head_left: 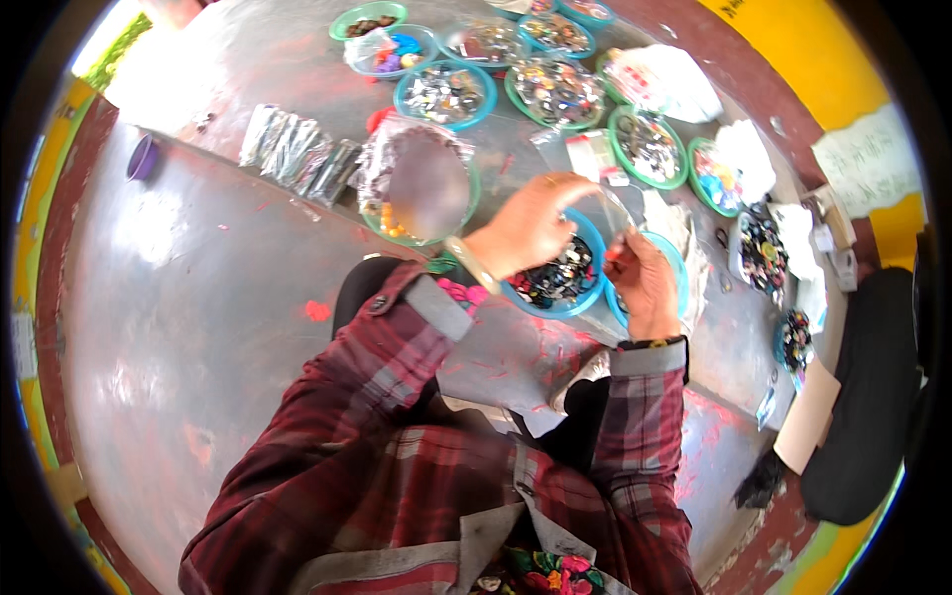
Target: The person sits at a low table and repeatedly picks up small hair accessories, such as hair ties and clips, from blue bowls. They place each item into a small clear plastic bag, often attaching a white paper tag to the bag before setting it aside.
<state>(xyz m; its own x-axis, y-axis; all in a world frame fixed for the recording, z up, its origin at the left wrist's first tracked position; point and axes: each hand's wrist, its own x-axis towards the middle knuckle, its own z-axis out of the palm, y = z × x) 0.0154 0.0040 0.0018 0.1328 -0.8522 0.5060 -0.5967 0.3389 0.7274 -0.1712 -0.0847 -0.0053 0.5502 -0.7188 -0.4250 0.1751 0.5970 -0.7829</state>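
Observation:
Above two blue bowls, a thin clear plastic piece, looking like a small bag, stretches between my hands. My left hand, with a pale bangle at its wrist, pinches its upper end. My right hand is closed at its lower end, with a small reddish spot at the fingertips that I cannot make out. Beneath my left hand is a blue bowl of small dark, mixed-colour pieces. The other blue bowl is partly hidden behind my right hand.
Several bowls of small packed pieces, such as a blue bowl and a green bowl, stand farther off. Flat plastic packets lie left of a green basin holding a plastic bag. A purple cup sits far left; a black cushion-like object is at right.

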